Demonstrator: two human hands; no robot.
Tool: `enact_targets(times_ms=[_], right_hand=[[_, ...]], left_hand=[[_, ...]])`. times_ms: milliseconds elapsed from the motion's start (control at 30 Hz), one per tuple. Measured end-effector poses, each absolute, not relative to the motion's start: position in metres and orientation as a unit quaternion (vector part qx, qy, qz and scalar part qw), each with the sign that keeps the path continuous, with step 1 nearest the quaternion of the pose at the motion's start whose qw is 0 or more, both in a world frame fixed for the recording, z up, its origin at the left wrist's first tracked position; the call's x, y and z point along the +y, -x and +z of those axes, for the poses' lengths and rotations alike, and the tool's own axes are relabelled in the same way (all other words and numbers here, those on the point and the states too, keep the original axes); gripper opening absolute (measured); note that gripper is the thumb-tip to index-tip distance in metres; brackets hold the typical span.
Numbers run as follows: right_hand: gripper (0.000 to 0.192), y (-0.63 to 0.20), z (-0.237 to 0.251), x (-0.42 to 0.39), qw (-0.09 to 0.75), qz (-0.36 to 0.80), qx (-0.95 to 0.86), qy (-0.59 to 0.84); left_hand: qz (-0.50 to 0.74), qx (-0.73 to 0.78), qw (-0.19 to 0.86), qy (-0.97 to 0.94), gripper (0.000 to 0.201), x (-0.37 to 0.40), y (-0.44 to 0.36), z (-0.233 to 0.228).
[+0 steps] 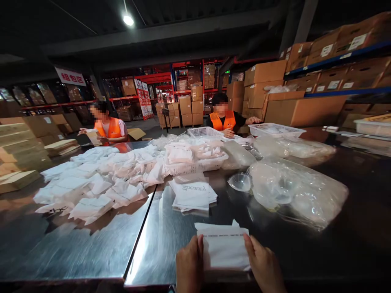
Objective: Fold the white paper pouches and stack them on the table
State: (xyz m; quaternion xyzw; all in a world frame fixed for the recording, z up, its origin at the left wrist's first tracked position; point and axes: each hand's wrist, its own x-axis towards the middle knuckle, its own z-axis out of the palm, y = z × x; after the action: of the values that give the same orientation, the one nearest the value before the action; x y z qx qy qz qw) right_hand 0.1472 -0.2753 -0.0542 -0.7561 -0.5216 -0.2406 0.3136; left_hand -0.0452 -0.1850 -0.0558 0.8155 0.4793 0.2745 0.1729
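my packet is white with a dark printed line; i see grey lettering on white bags, orange vests, brown boxes, silvery table.

The table is smooth metal with a glossy, reflective finish. The white basket on it looks like perforated plastic. In front of the basket, the white packet is matt, paper or thin cloth; left of it, the heaped packets look matt and crumpled. Right of the basket, the clear bag is shiny, wrinkled plastic film. Beyond the basket, brown boxes are matt cardboard.
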Motion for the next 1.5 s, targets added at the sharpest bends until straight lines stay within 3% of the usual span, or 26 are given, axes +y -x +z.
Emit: enact_targets(times_ms=[367, 533, 667, 767, 867, 933, 1033, 1200, 1367, 1500], right_hand=[[0.07, -0.147, -0.057, -0.273, 0.274, -0.239, -0.515, 0.776], [0.072, -0.149, -0.061, -0.27, 0.275, -0.227, -0.496, 0.792], [0.066, -0.154, -0.063, -0.271, 0.266, -0.195, -0.497, 0.802], [0.051, -0.155, -0.051, -0.27, 0.235, -0.192, -0.478, 0.824], [0.035, -0.145, -0.034, -0.261, 0.242, -0.299, -0.483, 0.786], [0.038, -0.135, -0.033, -0.248, 0.258, -0.351, -0.537, 0.722], [0.046, -0.128, -0.056, -0.222, 0.273, -0.315, -0.601, 0.681], [0.049, -0.143, -0.102, -0.202, 0.442, -0.115, -0.521, 0.721], [0.071, -0.146, -0.077, -0.223, 0.638, 0.225, -0.362, 0.641], [0.079, -0.142, -0.056, -0.24, 0.664, 0.429, -0.28, 0.544]], left_hand=[[0.221, 0.525, 0.142, -0.81, 0.04, -0.187, 0.046, -0.038], [0.194, 0.547, 0.049, -0.813, 0.031, -0.188, 0.048, -0.017], [0.332, 0.322, -0.043, -0.885, 0.026, -0.192, 0.03, -0.014], [0.32, 0.2, -0.023, -0.926, 0.035, -0.191, 0.013, -0.022], [0.268, 0.231, 0.022, -0.935, 0.038, -0.188, 0.006, -0.027], [0.247, 0.238, 0.051, -0.938, 0.041, -0.187, 0.008, -0.027], [0.236, 0.238, 0.106, -0.936, 0.048, -0.186, 0.014, -0.026], [0.26, 0.341, 0.259, -0.865, 0.056, -0.182, 0.015, -0.04], [0.38, 0.408, 0.554, -0.619, 0.068, -0.18, -0.001, -0.044], [0.342, 0.283, 0.779, -0.443, 0.083, -0.188, -0.004, -0.032]])
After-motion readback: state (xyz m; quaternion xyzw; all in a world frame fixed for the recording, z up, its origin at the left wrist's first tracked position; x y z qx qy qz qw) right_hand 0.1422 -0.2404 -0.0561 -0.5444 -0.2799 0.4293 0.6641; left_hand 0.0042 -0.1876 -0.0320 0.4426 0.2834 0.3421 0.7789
